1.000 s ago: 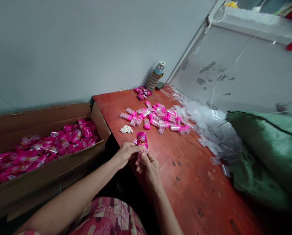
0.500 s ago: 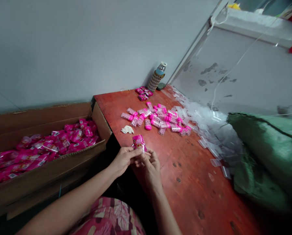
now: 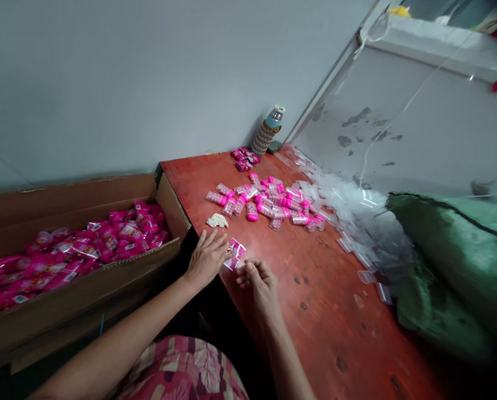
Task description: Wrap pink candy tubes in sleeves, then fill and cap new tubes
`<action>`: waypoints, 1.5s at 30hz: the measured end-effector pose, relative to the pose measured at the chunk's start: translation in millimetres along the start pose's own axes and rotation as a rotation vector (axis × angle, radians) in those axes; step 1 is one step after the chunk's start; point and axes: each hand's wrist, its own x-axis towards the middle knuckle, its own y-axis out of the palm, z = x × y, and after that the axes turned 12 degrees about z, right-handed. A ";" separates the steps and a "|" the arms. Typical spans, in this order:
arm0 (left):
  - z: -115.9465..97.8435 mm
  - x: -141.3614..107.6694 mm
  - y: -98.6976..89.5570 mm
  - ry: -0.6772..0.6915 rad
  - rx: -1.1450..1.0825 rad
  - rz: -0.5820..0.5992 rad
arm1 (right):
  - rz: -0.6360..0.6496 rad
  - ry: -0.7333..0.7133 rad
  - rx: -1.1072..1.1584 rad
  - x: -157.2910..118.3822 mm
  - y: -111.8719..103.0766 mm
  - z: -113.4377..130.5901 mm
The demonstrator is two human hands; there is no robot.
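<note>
Packet (image 3: 235, 254), one, pink and clear: at the near edge of the red table (image 3: 335, 328), between the two hands. Left hand (image 3: 209, 257): fingers extended and parted, thumb beside the packet. Right hand (image 3: 261, 279): thumb and forefinger drawn together at the packet's lower corner; whether they grip it cannot be told at this size. White scrap (image 3: 217, 220): just beyond the left fingertips. Small bottles (image 3: 265, 209), pink-capped: heaped farther back. Cardboard box (image 3: 171, 208), left of the table: filled with pink packs (image 3: 106, 239).
</note>
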 end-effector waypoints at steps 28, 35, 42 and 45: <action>-0.4 13.0 14.0 -0.006 -0.268 -0.110 | -0.016 -0.027 -0.162 8.7 -6.6 3.6; -13.7 12.9 6.8 0.005 -0.336 -0.192 | -0.129 -0.110 -0.053 18.5 -4.6 4.2; -32.0 10.3 -0.5 -0.139 -0.532 -0.054 | -0.075 -0.079 0.065 38.2 -9.5 9.4; -27.9 11.7 -5.9 -0.303 -0.788 0.158 | 0.090 -0.024 0.006 43.7 -17.0 24.1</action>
